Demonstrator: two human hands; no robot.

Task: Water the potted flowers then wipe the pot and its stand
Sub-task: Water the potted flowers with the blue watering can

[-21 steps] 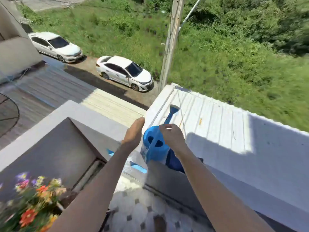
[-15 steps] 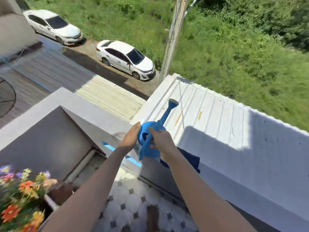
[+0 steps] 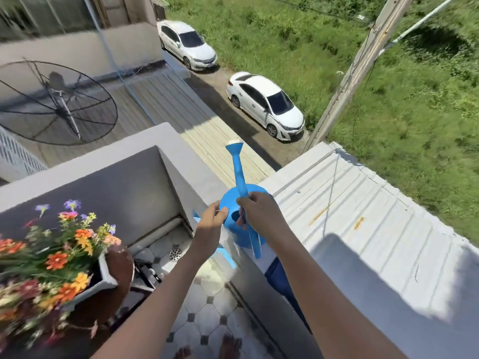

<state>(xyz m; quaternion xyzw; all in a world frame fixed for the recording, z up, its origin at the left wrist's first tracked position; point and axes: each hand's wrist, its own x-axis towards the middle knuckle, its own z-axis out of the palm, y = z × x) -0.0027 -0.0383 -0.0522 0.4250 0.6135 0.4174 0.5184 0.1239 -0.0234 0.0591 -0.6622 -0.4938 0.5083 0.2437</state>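
A blue watering can [image 3: 242,203] with a white-tipped spout pointing away from me is above the balcony wall's corner. My right hand [image 3: 259,216] is closed around its handle. My left hand [image 3: 211,222] touches the can's left side with its fingers. The potted flowers [image 3: 59,257], orange, yellow and purple, fill the lower left in a brown pot [image 3: 119,275] with a white rim. The pot's stand is hidden. A dark blue cloth [image 3: 281,279] hangs over the wall below my right forearm.
The grey balcony wall [image 3: 166,161] encloses a tiled floor [image 3: 204,320] with a drain [image 3: 175,253]. My bare toes [image 3: 228,345] show at the bottom. Beyond the wall lie a white metal roof [image 3: 363,229], a satellite dish [image 3: 51,102], a pole and two white cars.
The watering can has come up off the wall, its spout now pointing straight away. My view has swung left, so the flowers and the dish show more.
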